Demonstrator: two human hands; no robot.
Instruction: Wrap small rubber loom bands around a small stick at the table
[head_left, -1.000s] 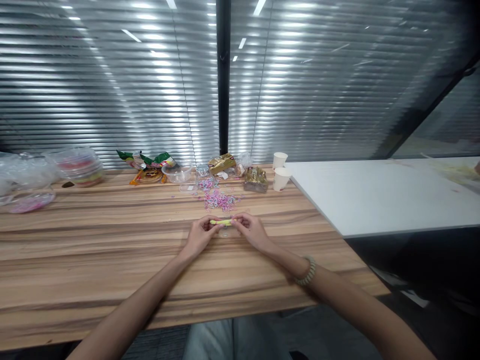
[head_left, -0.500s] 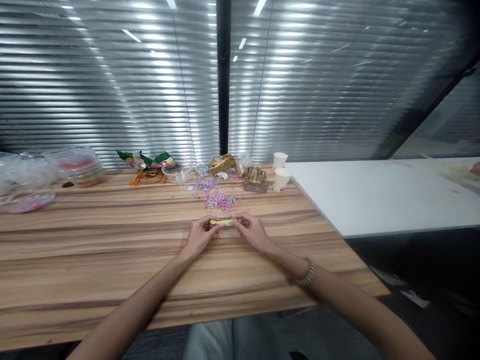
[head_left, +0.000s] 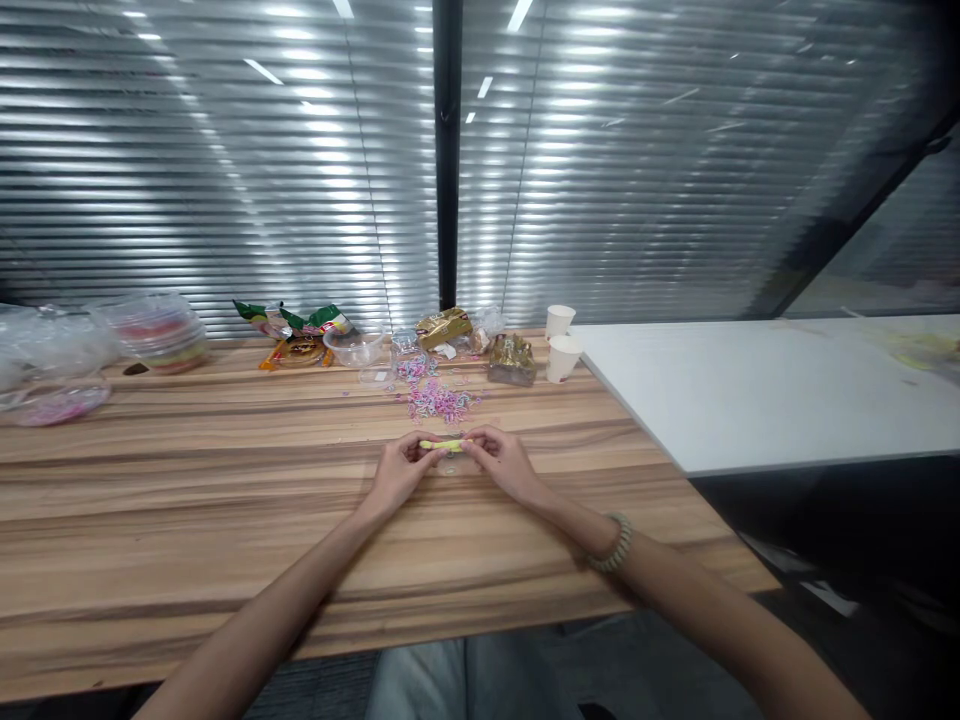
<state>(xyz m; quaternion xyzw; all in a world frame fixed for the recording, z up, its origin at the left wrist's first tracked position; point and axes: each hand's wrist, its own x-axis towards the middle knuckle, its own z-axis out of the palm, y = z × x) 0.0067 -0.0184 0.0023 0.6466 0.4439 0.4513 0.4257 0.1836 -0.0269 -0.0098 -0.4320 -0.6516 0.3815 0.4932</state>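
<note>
Between my two hands, just above the wooden table (head_left: pixel 225 520), is a thin yellow strip (head_left: pixel 442 446) that looks soft, like modelling clay. My left hand (head_left: pixel 403 468) pinches its left end between thumb and fingers. At the other end, my right hand (head_left: pixel 504 462) grips it the same way; a beaded bracelet (head_left: pixel 613 545) circles that wrist. Something small and clear, too faint to name, lies under the strip. Beyond my fingers lies a loose heap of small pink, purple and pale blue pieces (head_left: pixel 439 402).
Along the back stand two paper cups (head_left: pixel 564 358), a gold wrapper (head_left: pixel 444 327), a gold-topped box (head_left: pixel 512 362), a clear plastic bowl (head_left: pixel 354 347) and green snack packets (head_left: pixel 322 320). Stacked plastic tubs (head_left: pixel 154 335) are at the left. A white table (head_left: pixel 750 400) adjoins on the right.
My hands and the yellow strip stay almost still. At the far right edge, part of another person's hand has gone out of view.
</note>
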